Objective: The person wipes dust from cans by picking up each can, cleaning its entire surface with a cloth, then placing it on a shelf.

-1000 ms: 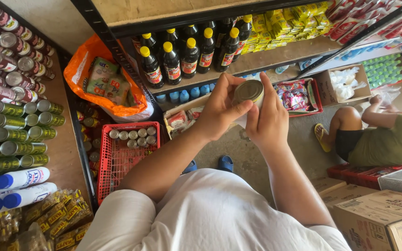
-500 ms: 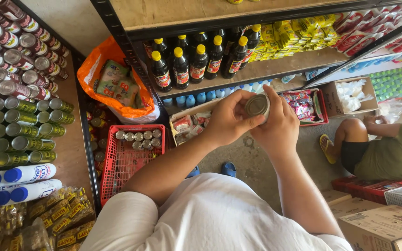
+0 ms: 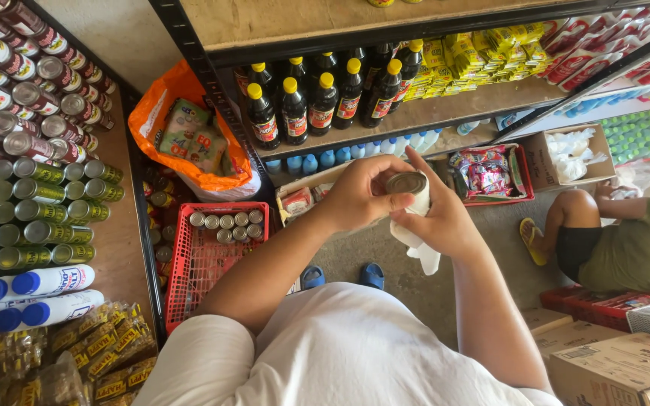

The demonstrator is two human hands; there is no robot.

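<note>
The small metal can (image 3: 406,183) sits at frame centre, above the floor gap between the shelves, gripped by both hands. The left hand (image 3: 359,197) wraps its fingers around the can body from 9 o'clock; the right hand (image 3: 445,218) closes on it from 3 o'clock, pressing a white cloth (image 3: 419,244) against its side, the cloth's tail hanging toward 6 o'clock. Risk: the cloth layer reduces friction, so a loosened grip could let the can slip and fall onto the blue sandals (image 3: 344,277) directly below at 6 o'clock. The red basket (image 3: 205,263) of similar cans lies at 9 o'clock. A seated person (image 3: 626,240) at 3 o'clock is within rolling range of a dropped can.
</note>
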